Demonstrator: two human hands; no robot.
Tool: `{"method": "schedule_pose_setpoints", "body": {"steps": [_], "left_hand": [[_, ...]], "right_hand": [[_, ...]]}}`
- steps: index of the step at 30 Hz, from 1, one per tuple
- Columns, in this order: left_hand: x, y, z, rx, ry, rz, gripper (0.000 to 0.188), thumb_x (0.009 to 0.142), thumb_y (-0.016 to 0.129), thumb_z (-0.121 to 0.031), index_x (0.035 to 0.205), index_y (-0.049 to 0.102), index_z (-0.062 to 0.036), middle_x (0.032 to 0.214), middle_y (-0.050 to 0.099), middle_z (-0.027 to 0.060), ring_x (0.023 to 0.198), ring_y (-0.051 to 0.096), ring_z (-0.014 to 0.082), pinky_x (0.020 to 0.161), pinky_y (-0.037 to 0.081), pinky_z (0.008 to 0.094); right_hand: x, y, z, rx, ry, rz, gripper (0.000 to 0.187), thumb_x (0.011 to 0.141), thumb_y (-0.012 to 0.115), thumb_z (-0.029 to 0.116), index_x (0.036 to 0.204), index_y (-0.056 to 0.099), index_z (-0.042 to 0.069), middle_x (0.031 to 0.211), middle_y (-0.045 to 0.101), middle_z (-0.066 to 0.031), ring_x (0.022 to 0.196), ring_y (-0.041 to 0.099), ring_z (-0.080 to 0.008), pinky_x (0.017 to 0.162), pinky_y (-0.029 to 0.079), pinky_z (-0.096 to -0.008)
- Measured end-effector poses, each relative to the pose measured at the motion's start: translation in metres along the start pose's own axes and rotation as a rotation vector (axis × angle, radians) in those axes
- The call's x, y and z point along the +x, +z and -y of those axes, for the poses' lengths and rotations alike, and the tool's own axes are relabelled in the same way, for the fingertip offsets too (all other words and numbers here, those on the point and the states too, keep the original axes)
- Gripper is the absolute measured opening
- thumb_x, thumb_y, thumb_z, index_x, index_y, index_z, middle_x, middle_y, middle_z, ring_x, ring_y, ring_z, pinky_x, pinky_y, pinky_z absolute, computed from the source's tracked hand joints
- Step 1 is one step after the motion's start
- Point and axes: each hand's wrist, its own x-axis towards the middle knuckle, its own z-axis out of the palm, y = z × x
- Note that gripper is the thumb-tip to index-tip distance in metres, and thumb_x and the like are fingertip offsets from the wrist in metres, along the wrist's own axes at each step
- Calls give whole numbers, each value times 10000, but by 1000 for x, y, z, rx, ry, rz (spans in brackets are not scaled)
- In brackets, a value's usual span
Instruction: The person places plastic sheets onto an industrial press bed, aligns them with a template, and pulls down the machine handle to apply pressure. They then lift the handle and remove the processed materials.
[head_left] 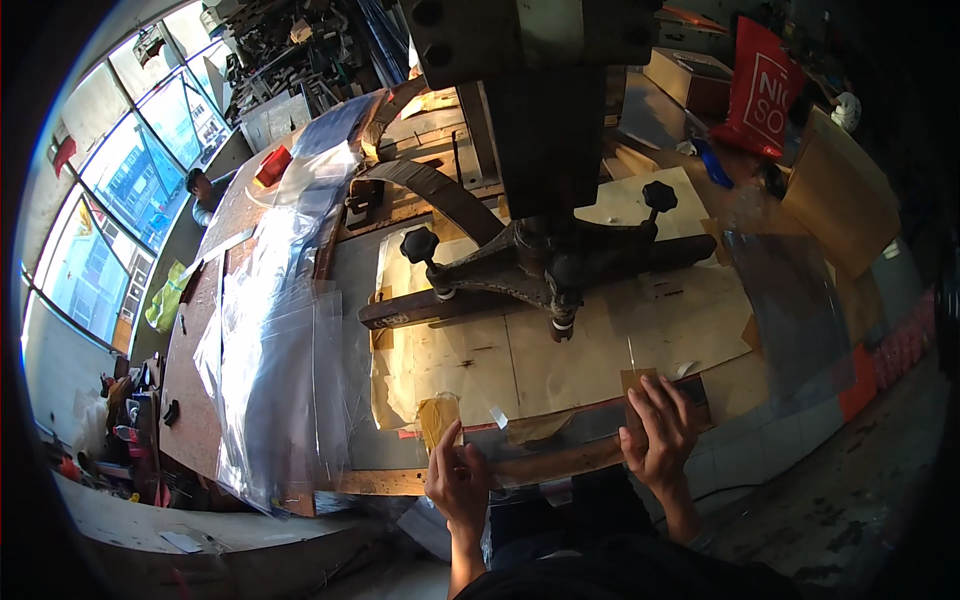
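While fingers spread, both hands (560,455) press glossy clear film (560,420).

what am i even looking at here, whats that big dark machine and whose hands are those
This is one picture from a wide fisheye camera worn on a person's head, looking down, so straight edges bend near the rim. The two bare hands at the bottom are that person's own. The left hand pinches a small yellowish brown piece at the near edge of the bench. The right hand lies flat, fingers spread, on a clear plastic sheet beside a small brown tab. Above them hangs a heavy dark press with a cross arm and black knobs. Under it lies a pale worn board. To the left sits a stack of clear plastic sheets. Far left, another person sits by the windows.
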Motion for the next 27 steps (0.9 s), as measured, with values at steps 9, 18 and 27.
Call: {"method": "schedule_pose_setpoints", "body": {"steps": [9,18,27], "left_hand": [[2,0,-1,-12,4,5,244,863,589,-100,1100,620,-50,682,575,55,558,541,107,447,452,230],[-1,-2,1,-56,-23,23,291,825,616,-72,1115,614,-52,754,594,70,488,489,126,464,411,248],[5,-6,4,-93,0,76,245,851,605,-81,1095,623,-58,705,591,57,544,549,103,477,442,226]], "right_hand": [[1,1,0,4,-17,-2,400,837,525,353,1092,636,66,1167,601,-123,1115,521,-335,931,398,-447],[-1,1,0,18,-11,-9,402,834,529,352,1096,636,67,1176,598,-115,1126,515,-333,932,403,-450],[-2,1,2,34,-7,-24,390,807,582,304,1119,626,76,1197,587,-105,1144,504,-326,949,395,-440]]}}
